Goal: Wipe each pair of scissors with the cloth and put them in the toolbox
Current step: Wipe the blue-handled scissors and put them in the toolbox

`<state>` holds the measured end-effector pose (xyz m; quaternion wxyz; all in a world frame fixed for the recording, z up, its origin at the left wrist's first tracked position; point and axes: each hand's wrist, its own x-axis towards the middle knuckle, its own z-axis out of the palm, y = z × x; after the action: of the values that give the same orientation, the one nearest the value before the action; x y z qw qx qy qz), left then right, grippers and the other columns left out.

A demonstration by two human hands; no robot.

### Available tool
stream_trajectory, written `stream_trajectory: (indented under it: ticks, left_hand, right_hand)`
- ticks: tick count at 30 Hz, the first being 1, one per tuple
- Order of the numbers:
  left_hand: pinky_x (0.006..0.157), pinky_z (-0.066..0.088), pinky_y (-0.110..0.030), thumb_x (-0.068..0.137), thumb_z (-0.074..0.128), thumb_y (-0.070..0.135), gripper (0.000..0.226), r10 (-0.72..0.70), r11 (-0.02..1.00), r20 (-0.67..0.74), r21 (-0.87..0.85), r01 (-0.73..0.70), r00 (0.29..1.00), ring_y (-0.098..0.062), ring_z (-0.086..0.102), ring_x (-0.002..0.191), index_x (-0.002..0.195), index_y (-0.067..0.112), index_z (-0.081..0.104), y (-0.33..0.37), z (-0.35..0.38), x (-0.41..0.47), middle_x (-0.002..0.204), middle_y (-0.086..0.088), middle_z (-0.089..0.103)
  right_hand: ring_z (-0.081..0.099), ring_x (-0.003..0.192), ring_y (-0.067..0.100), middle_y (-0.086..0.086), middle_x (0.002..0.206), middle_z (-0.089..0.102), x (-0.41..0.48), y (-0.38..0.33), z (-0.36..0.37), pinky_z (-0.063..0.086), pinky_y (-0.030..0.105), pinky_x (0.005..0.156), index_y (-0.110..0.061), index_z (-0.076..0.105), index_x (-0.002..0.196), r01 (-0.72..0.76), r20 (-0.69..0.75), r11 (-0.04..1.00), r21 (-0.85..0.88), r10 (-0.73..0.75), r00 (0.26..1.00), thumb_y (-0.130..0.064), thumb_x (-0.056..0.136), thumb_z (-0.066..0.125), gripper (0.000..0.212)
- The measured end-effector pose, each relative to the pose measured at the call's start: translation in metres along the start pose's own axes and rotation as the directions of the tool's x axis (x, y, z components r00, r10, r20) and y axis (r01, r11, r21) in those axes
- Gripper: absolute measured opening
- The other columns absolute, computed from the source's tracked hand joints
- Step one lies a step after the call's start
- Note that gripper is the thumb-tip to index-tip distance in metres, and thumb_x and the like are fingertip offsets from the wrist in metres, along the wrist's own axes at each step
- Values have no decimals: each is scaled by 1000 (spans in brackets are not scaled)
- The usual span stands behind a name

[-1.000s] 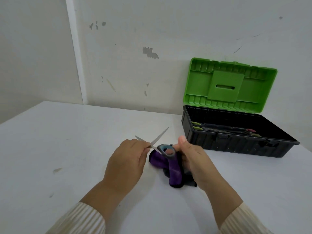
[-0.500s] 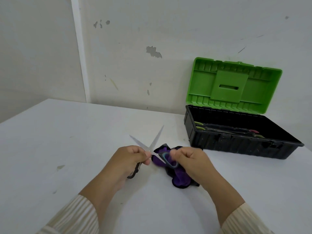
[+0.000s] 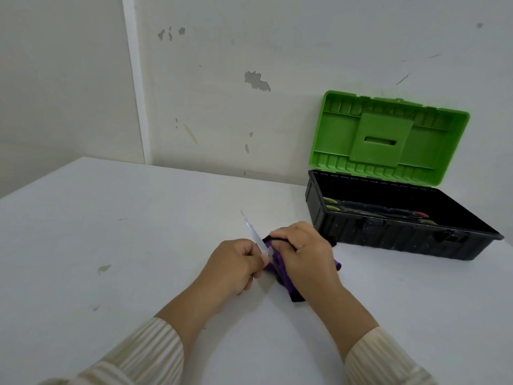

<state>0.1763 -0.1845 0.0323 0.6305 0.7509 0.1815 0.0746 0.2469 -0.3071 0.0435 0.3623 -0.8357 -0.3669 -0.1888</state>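
Note:
My left hand [image 3: 236,263] grips the handle end of a pair of scissors [image 3: 254,234], whose blurred steel blade points up and away. My right hand [image 3: 304,252] holds a purple and black cloth [image 3: 288,284] bunched against the scissors near the pivot. Only one blade shows; the handles are hidden inside my hands. The black toolbox [image 3: 388,237] stands open at the right with its green lid [image 3: 388,137] leaning on the wall. Inside it lie other scissors [image 3: 369,212] with green and pink handles.
The white table [image 3: 111,232] meets the grey wall at the back and the toolbox sits close to that wall. A small stain [image 3: 104,268] marks the table to the left of my hands.
The two spread blades have come together into one visible blade. My right hand with the cloth has moved left against the scissors, closer to my left hand.

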Motion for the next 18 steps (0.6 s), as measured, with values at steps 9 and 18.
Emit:
stream_trajectory:
  ticks: [9,18]
  left_hand:
    - [37,24,-16,87,62,10,28,18,999,-20,-40,-19,1000,-14,36,35,60,10,54,1,-3,0,51,-1,54]
    - [38,24,-15,86,63,11,30,25,999,-16,-29,-26,1000,-14,36,36,58,11,53,1,-1,-2,50,0,53]
  right_hand:
    - [58,81,13,10,85,66,-4,-2,-2,42,12,77,-8,72,89,24,58,1000,-6,-23,998,-11,82,55,18]
    - [57,81,13,9,89,65,-6,-3,-2,44,21,76,-9,72,91,-17,138,1000,1,17,990,-9,84,58,15]
